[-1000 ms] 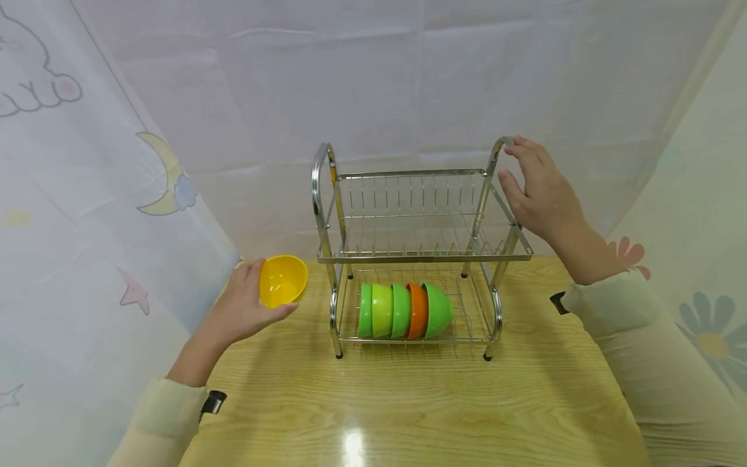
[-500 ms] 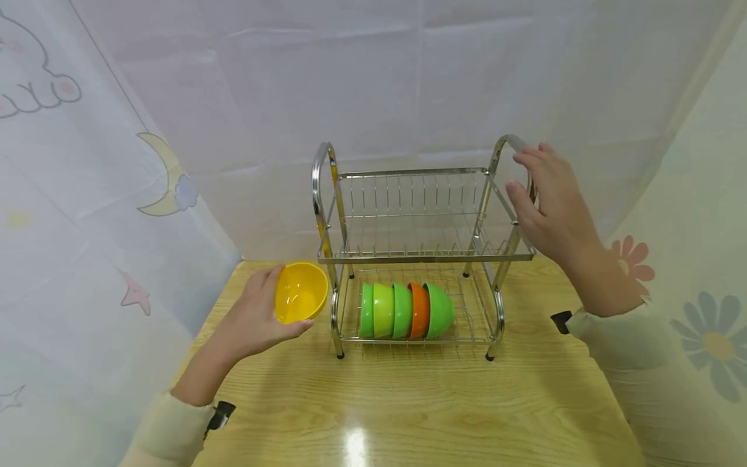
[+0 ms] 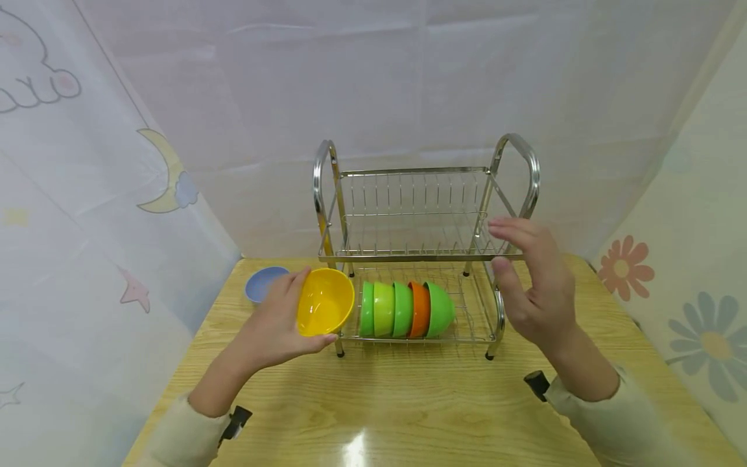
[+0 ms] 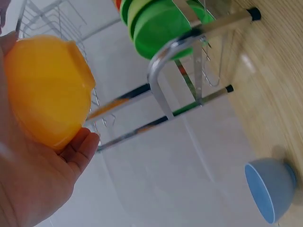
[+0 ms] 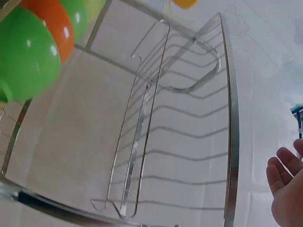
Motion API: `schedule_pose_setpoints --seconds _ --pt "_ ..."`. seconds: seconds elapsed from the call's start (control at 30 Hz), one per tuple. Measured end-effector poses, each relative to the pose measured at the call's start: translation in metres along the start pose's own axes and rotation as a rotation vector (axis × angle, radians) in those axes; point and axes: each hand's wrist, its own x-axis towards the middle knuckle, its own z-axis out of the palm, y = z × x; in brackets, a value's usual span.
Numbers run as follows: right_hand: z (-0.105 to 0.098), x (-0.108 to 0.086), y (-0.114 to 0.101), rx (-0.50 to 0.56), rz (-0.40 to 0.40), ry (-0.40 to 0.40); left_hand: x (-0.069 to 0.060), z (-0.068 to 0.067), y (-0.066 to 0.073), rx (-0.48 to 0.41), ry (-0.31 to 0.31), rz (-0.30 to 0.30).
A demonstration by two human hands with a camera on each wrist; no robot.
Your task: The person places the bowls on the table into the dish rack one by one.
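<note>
My left hand grips a yellow bowl by its rim, the bowl's hollow turned toward the head camera. In the left wrist view the underside of that bowl rests against palm and fingers. It is held just left of a two-tier metal dish rack. Several bowls, green and orange, stand on edge in a row on the rack's lower tier. My right hand hovers in front of the rack's right side, thumb and fingers apart, with nothing in it.
A blue bowl sits on the wooden table behind my left hand; the left wrist view shows it as well. Wire slots line the rack's upper tier. Printed cloth walls close in the back and sides.
The left hand has brought the yellow bowl rightward, close to the rack, and the blue bowl behind has come into sight. My right hand has dropped from the rack's upper right handle toward me.
</note>
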Motion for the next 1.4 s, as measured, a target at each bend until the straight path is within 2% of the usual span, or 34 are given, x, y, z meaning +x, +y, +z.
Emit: schedule_pose_setpoints --seconds 0.07,0.17,0.33,0.57,0.73,0.93,1.23,1.4 --pt "0.008 -0.008 -0.009 0.056 -0.045 0.017 0.002 0.003 0.005 -0.008 0.001 0.019" --pt "0.017 -0.02 -0.018 0.135 -0.072 -0.001 0.004 0.007 0.012 -0.025 -0.002 0.041" --pt "0.028 -0.041 -0.02 0.245 -0.039 -0.065 0.006 0.012 0.026 -0.049 -0.013 0.069" --pt "0.041 -0.065 -0.021 0.312 0.087 -0.164 0.01 0.021 0.044 -0.091 -0.027 0.102" --pt "0.048 -0.074 -0.025 0.379 0.222 -0.204 0.012 0.027 0.055 -0.131 -0.035 0.124" --pt "0.055 -0.082 -0.032 0.44 0.332 -0.264 0.015 0.035 0.065 -0.18 -0.038 0.158" --pt "0.061 -0.09 -0.036 0.469 0.446 -0.287 0.018 0.049 0.078 -0.264 -0.007 0.214" --pt "0.062 -0.092 -0.04 0.507 0.544 -0.301 0.019 0.056 0.085 -0.287 0.021 0.228"
